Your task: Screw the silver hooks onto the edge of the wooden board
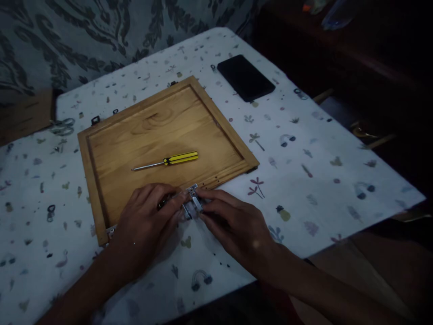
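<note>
Left hand (149,219): resting palm-down, fingers curling in, pinching the metal hinge (192,201) at the wooden panel's (162,122) near edge.
Screwdriver (169,160): lying on the panel, apart from both hands.
Hinge: showing partly between fingertips; details too dim to make out.
Right hand (235,223): reaching in, fingertips gripping the hinge.

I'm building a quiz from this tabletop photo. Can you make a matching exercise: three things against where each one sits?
Things:
1 screwdriver
2 phone
3 metal hinge

Places:
A pinched between left hand and right hand
B lying on the wooden panel
C on the tablecloth, off the panel

Pairs: 1-B, 2-C, 3-A
</note>
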The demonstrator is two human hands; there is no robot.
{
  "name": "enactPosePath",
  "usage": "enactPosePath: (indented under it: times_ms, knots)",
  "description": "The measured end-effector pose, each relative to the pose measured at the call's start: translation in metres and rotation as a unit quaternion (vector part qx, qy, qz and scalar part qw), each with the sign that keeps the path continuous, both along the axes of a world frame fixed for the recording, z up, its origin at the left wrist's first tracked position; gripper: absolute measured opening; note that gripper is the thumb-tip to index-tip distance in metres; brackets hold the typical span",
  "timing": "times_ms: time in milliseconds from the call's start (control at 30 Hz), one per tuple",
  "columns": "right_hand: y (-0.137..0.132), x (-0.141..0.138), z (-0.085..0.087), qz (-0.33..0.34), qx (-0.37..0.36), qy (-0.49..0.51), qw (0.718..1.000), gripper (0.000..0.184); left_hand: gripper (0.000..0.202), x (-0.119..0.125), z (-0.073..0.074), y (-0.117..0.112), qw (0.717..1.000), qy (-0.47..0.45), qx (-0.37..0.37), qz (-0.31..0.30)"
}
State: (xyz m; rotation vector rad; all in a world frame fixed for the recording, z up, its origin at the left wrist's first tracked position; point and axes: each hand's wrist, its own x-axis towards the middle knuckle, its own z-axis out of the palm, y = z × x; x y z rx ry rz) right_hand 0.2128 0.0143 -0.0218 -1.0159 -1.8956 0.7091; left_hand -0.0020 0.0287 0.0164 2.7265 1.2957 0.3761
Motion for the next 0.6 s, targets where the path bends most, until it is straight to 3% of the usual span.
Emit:
enactPosePath:
  times_ms: [600]
  knots:
    - [0.0017, -0.0013, 0.0051, -0.001, -0.033, -0.021, 0.999, 0.014, 0.023, -0.0001, 0.0043, 0.0014, 0.997, -0.053, -0.048, 0.019]
